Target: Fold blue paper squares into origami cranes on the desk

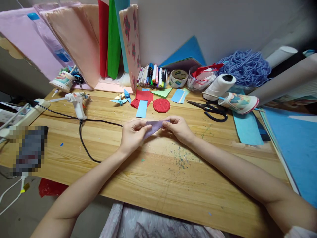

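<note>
A small purple paper (154, 128) is stretched between my two hands above the middle of the wooden table. My left hand (133, 134) pinches its left end between thumb and fingers. At the other end, my right hand (177, 128) pinches the right corner. Just beyond the hands lie a light blue paper strip (141, 109), a red paper piece (144, 95) and a round red disc (161, 105). Folded blue and cream paper shapes (122, 99) sit to the left of these.
A white glue gun (78, 107) stands at the left, its black cable curving across the table (148, 178). Black scissors (210, 109), a white thread spool (220, 86) and a paper cup (237, 102) are at the right. Markers (153, 76) line the back.
</note>
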### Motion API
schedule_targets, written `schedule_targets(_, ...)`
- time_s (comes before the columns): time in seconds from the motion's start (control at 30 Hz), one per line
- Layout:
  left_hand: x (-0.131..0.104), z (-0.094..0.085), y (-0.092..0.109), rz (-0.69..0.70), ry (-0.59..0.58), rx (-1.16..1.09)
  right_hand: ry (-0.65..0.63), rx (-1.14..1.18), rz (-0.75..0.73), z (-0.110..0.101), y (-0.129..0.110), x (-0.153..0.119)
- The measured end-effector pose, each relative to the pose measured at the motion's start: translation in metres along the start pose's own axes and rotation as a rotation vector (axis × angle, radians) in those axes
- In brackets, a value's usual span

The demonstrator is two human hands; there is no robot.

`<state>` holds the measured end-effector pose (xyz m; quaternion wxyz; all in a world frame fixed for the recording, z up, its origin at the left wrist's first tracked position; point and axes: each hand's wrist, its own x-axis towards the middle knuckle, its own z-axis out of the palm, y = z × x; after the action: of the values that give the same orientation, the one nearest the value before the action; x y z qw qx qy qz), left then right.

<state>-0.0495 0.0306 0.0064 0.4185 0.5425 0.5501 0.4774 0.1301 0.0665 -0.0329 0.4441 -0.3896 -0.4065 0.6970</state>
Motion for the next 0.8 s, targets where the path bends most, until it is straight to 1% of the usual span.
schedule_targets(0.17, 0.0018, -0.003, 0.0025, 0.026, 0.049, 0.028, -0.021, 0.069, -0.039, -0.0014, 0.0009, 0.0029)
schedule_targets(0.33, 0.0027, -0.004, 0.004, 0.011, 0.038, 0.016, -0.006, 0.073, -0.055, -0.0016, 0.0031, 0.0038)
schedule_targets(0.47, 0.0028, -0.0033, 0.0069, -0.081, 0.022, -0.062, -0.012, 0.052, -0.088, -0.0021, 0.0014, 0.0021)
schedule_targets(0.57, 0.002, -0.0033, 0.0087, -0.158, -0.008, -0.134, -0.093, -0.002, -0.069, -0.0021, -0.0022, 0.0007)
schedule_targets(0.67, -0.0002, -0.0026, 0.0092, -0.198, -0.046, -0.15, -0.169, -0.09, -0.027, -0.0001, -0.0048, -0.0016)
schedule_targets(0.8, -0.0032, -0.0007, 0.0089, -0.234, -0.081, -0.135, -0.14, -0.111, -0.037, 0.0035, -0.0051, -0.0051)
